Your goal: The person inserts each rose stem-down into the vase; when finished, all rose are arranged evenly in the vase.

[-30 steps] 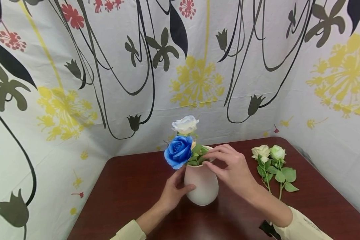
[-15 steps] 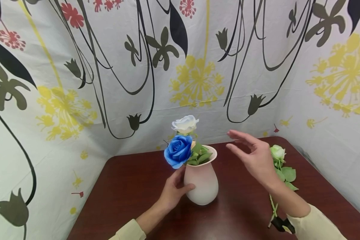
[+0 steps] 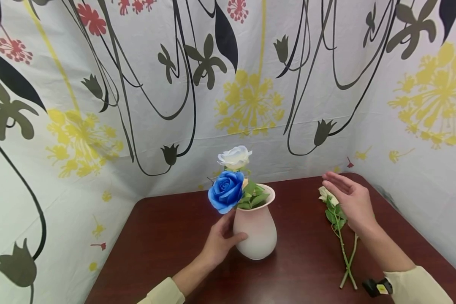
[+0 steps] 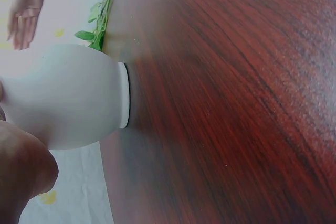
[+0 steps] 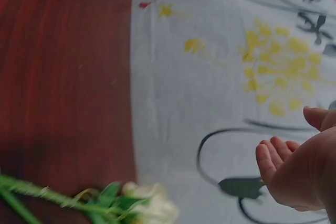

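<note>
Head view, from where I stand: left hand grips the side of a matte white, egg-shaped vase, upright mid-table on the glossy red-brown wooden table. A large blue rose, a white rose and green leaves poke out of it. Right hand holds nothing, fingers loosely extended, over a cream rose lying right of the vase; two green stems cross there. Left wrist view: vase base on the table. Right wrist view: thumb apart from fingers, cream rose near, blurred.
</note>
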Available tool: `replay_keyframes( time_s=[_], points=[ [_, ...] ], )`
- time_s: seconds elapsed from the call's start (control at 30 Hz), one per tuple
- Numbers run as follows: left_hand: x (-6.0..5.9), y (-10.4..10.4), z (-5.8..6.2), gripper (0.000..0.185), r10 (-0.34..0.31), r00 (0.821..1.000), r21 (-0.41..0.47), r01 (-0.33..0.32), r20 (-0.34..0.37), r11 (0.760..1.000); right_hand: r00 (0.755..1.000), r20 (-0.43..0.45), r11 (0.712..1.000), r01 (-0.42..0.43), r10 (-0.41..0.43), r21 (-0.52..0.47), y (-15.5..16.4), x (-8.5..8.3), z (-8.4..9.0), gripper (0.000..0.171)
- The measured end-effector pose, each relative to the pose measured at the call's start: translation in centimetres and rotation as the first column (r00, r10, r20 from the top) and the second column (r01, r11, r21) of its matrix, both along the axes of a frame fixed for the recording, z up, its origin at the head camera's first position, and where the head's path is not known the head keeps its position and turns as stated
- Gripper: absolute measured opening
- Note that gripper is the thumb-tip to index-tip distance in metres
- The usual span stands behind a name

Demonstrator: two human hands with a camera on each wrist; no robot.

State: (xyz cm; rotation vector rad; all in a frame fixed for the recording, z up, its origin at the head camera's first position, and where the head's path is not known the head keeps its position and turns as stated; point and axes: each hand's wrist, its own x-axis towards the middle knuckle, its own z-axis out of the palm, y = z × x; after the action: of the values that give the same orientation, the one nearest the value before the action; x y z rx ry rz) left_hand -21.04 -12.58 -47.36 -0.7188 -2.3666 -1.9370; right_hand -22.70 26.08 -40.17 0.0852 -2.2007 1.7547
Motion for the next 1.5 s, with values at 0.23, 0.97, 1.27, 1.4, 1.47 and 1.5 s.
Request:
replay_keyframes(
  time_s=[0.23,0.97,1.27,1.4,1.47,1.5],
  points=[
    [0.0,0.0,-0.2,0.076,0.005,1.0,0.001,-0.005,0.007,1.0,0.983,0.183,1.0,0.0,0.001,-0.002,3.2,-1.1,-3.0,0.074],
    [0.1,0.1,0.0,0.076,0.005,1.0,0.008,-0.005,0.01,1.0,0.924,0.378,0.977,-0.024,-0.059,0.211,6.4,-1.8,-8.7,0.063],
    [0.1,0.1,0.1,0.076,0.007,1.0,0.007,-0.007,0.018,1.0,0.934,0.341,0.937,-0.024,-0.102,0.347,6.4,-2.1,-9.3,0.046],
    [0.1,0.1,0.1,0.076,0.012,1.0,0.001,-0.012,0.012,1.0,0.947,0.292,0.897,-0.009,-0.135,0.443,6.2,-2.4,-9.4,0.044],
    [0.1,0.1,0.1,0.075,0.014,1.0,-0.002,-0.014,0.008,1.0,0.951,0.267,0.872,0.006,-0.157,0.489,6.2,-2.6,-9.6,0.045],
    [0.1,0.1,0.1,0.075,0.015,1.0,-0.003,-0.015,0.007,1.0,0.953,0.257,0.866,0.014,-0.163,0.5,6.2,-2.7,-9.7,0.045]
  ],
)
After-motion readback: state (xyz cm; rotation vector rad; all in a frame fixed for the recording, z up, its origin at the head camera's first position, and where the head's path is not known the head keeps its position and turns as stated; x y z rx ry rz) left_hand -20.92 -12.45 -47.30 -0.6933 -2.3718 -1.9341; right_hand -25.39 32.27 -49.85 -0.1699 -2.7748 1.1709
